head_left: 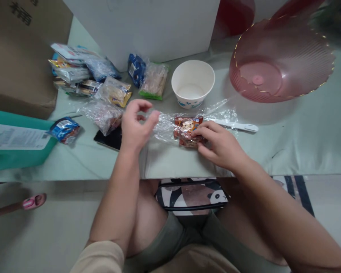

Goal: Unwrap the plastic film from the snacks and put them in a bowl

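Brown snack packet point(184, 126) lies amid clear film point(163, 127) on counter point(287, 148), near side of white cup point(193, 81); right hand point(220, 144): fingers touching packet, grip cannot be told; left hand point(136, 123): fingers curled, thumb apart, at film's left end.

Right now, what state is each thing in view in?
Red packet: lying down
Clear plastic: crumpled
Right hand: fingers touching red packet
Left hand: fingers curled; grip unclear
White bowl: upright, uncovered
Pink bowl: uncovered
White tool: lying flat, partly hidden
Black object: flat, partly hidden
Packet pile: loosely stacked
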The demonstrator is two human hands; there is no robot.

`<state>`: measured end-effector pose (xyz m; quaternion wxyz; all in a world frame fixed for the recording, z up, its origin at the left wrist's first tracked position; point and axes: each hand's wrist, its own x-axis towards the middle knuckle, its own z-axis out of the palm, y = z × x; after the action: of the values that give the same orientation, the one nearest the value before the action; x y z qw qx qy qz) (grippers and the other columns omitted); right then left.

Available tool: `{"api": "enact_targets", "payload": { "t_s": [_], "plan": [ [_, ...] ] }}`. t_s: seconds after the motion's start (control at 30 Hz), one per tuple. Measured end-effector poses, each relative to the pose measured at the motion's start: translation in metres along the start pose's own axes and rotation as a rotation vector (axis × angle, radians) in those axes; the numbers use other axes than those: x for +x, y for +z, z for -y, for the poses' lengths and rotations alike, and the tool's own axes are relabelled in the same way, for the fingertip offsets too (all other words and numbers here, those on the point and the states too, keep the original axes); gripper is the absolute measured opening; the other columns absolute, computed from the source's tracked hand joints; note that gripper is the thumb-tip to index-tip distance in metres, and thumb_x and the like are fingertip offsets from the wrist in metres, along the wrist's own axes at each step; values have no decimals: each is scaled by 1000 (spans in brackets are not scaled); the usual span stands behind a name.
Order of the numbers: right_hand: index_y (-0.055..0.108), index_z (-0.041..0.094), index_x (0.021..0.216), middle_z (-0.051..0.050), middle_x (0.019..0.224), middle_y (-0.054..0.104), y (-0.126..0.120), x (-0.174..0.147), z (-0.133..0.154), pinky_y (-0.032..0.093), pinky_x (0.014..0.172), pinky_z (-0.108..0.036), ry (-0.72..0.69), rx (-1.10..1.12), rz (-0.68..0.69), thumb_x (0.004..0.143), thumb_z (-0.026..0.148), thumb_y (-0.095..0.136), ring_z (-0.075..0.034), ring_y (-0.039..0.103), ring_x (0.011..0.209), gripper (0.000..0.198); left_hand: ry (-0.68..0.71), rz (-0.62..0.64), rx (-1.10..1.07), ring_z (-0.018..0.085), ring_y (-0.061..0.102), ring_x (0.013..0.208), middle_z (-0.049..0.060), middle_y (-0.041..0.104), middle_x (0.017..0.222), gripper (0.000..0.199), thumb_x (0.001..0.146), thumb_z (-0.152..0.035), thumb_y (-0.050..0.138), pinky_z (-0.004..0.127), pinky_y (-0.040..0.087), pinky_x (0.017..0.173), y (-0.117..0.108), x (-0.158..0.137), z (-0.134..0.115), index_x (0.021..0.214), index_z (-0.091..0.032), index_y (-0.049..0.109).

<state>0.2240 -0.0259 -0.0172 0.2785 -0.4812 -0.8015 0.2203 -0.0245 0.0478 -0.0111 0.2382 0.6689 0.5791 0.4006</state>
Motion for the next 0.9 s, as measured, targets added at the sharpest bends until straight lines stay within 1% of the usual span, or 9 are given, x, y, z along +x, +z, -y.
{"api": "enact_targets", "payload": {
  "t_s": [0.07,0.13,0.27,0.33,0.4,0.57,0.67,0.77,0.9],
  "plan": [
    [70,21,107,-9,108,67,0,-1,-1,53,79,-36,-3,24,-15,83,13,57,-24,66,96,28,140,207,123,25,62,119,6,65,123,30,73,-32,80,38,54,101,-3,-3,-1,99,-23,67],
    [70,21,107,-9,107,67,0,-1,-2,54,79,-35,-21,55,-20,82,11,57,-23,66,94,30,158,255,213,29,57,131,8,61,134,36,72,-30,81,45,48,111,-2,-5,1,105,-25,68],
    [71,20,108,-9,108,67,-2,-2,-3,55,81,-35,-94,124,-9,81,8,56,-22,67,95,33,-56,65,99,22,68,100,7,69,111,37,76,-21,73,36,58,84,4,-1,13,112,-23,66],
    [72,20,106,-9,109,67,-5,-2,-2,55,85,-36,-108,164,-10,83,11,57,-22,67,97,28,-180,46,11,17,65,75,3,67,88,24,79,-18,68,30,56,69,6,2,19,103,-20,66],
    [72,21,104,-8,109,68,-7,-1,-2,54,88,-36,-88,233,-16,90,17,58,-21,67,100,21,-201,28,-14,15,61,68,1,64,79,12,82,-19,64,29,55,66,6,4,22,94,-20,66],
    [72,22,97,-6,96,73,-9,4,-6,53,85,-36,130,345,-194,101,28,46,-21,68,92,27,205,-152,74,25,61,116,8,62,119,29,83,-30,70,42,52,105,-4,0,13,111,-23,71],
    [72,22,93,-5,92,73,-7,8,-12,51,75,-34,236,239,-231,91,24,55,-21,67,86,17,413,19,157,30,52,134,8,55,138,31,80,-34,74,49,38,120,-11,-8,-1,110,-27,74],
    [72,22,96,-6,95,72,-6,10,-16,49,71,-32,213,183,-196,87,24,59,-21,65,88,17,378,259,276,34,45,142,6,50,150,32,77,-36,79,55,32,124,-13,-19,-11,109,-30,74],
    [71,21,105,-9,109,71,-5,11,-17,53,84,-38,127,170,-101,87,31,63,-24,65,100,22,291,371,387,41,33,150,10,39,160,42,77,-32,79,63,28,124,-13,-30,-12,118,-29,73]
  ]
}}
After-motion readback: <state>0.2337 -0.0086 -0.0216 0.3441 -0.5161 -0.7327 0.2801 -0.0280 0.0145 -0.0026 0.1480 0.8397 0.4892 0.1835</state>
